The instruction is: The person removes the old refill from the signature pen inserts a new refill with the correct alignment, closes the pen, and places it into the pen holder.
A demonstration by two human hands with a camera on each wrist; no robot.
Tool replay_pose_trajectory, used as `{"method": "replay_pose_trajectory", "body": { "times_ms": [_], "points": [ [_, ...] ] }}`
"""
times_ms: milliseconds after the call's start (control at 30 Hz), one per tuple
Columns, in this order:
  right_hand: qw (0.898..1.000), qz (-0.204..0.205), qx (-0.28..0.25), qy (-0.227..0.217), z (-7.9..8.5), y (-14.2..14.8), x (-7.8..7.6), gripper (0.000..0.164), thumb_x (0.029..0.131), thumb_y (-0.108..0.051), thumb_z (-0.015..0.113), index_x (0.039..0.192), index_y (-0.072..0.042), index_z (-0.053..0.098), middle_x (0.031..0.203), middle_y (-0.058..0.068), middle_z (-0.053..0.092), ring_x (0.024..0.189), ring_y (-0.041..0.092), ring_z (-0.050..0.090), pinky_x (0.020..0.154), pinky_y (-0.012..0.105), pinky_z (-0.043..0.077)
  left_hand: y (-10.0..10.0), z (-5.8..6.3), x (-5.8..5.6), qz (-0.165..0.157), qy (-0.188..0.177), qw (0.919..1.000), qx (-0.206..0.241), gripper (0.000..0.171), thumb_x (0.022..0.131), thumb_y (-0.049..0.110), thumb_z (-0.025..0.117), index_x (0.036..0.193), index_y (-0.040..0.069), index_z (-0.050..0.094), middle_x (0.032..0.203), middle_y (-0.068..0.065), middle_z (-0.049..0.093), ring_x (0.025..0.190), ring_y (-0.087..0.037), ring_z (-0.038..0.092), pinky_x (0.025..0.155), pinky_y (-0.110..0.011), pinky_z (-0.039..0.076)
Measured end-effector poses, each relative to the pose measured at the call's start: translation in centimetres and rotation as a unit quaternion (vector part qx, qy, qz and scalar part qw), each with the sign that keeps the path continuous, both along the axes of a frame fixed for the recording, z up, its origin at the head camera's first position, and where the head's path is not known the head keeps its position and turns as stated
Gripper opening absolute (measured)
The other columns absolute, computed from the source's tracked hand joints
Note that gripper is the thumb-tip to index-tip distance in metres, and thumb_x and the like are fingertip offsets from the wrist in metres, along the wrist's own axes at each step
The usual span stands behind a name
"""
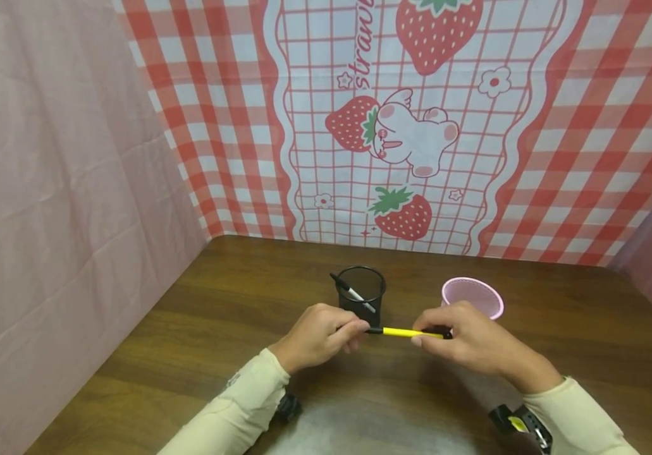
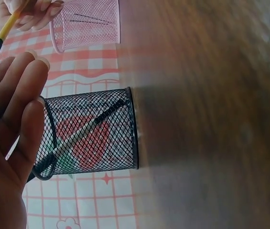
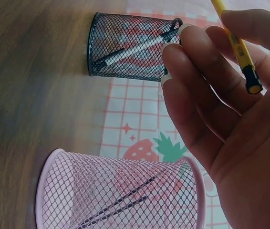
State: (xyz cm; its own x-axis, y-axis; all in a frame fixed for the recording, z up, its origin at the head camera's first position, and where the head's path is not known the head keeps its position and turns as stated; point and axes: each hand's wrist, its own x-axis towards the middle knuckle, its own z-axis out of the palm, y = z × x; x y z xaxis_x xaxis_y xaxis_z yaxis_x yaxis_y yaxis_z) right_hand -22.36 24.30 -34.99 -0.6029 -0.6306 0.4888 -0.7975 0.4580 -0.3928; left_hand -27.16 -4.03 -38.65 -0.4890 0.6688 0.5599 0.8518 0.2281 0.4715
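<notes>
Both hands hold a yellow pen [image 1: 398,332] with black ends, level above the table in front of the cups. My left hand [image 1: 320,335] pinches its black end at the left. Toward the other end, thumb and fingers of my right hand [image 1: 468,338] grip the yellow barrel; that black tip [image 3: 252,81] shows below the thumb in the right wrist view. Just behind the left hand stands a black mesh pen cup [image 2: 89,131] with a white pen with a black end [image 1: 354,292] leaning inside. A pink mesh cup [image 3: 120,191], partly hidden by the right hand in the head view, holds thin dark sticks.
The brown wooden table [image 1: 189,328] meets a red-and-white checked cloth [image 1: 234,126] with strawberry prints at the back. A pale pink curtain [image 1: 64,189] hangs along the left side. Dark wrist devices [image 1: 522,423] sit under the sleeves.
</notes>
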Motion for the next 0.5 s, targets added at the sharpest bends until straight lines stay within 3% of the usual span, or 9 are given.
{"method": "replay_pose_trajectory", "body": {
  "times_ms": [133,233,333,500],
  "points": [
    [1.000,-0.014,0.005,-0.011,0.01,0.01,0.02,0.020,0.088,-0.012,0.077,0.089,-0.031,0.069,0.077,-0.022,0.062,0.063,-0.001,0.052,0.055,0.018,0.044,0.04,0.02,0.03,-0.009,-0.029,0.9995,0.007,0.015,0.098,0.026,0.067,0.100,0.012,0.074,0.071,0.008,0.068,0.059,0.007,0.057,0.055,-0.013,0.049],
    [0.999,-0.024,0.010,-0.017,-0.01,0.06,0.06,0.021,0.089,-0.013,0.077,0.089,-0.033,0.069,0.076,-0.022,0.061,0.063,-0.002,0.052,0.055,0.019,0.044,0.06,0.04,0.05,-0.003,-0.018,0.9998,0.007,0.028,0.092,0.027,0.075,0.116,0.013,0.070,0.075,0.010,0.067,0.060,0.006,0.054,0.055,-0.013,0.047],
    [0.999,-0.029,0.012,-0.015,-0.04,0.06,0.07,0.022,0.088,-0.013,0.077,0.088,-0.033,0.068,0.075,-0.023,0.060,0.062,-0.002,0.051,0.055,0.018,0.043,0.10,0.10,0.06,0.006,0.009,0.9999,0.005,0.035,0.088,0.026,0.080,0.118,0.013,0.068,0.076,0.012,0.064,0.061,0.004,0.050,0.056,-0.013,0.044],
    [1.000,-0.026,0.010,-0.004,-0.10,0.01,0.00,0.023,0.087,-0.011,0.077,0.088,-0.032,0.069,0.076,-0.024,0.060,0.063,-0.002,0.051,0.056,0.016,0.042,0.17,0.05,0.08,0.003,0.021,0.9998,0.002,0.030,0.086,0.021,0.082,0.112,0.011,0.069,0.078,0.010,0.066,0.063,0.004,0.050,0.058,-0.012,0.043]
  ]
}}
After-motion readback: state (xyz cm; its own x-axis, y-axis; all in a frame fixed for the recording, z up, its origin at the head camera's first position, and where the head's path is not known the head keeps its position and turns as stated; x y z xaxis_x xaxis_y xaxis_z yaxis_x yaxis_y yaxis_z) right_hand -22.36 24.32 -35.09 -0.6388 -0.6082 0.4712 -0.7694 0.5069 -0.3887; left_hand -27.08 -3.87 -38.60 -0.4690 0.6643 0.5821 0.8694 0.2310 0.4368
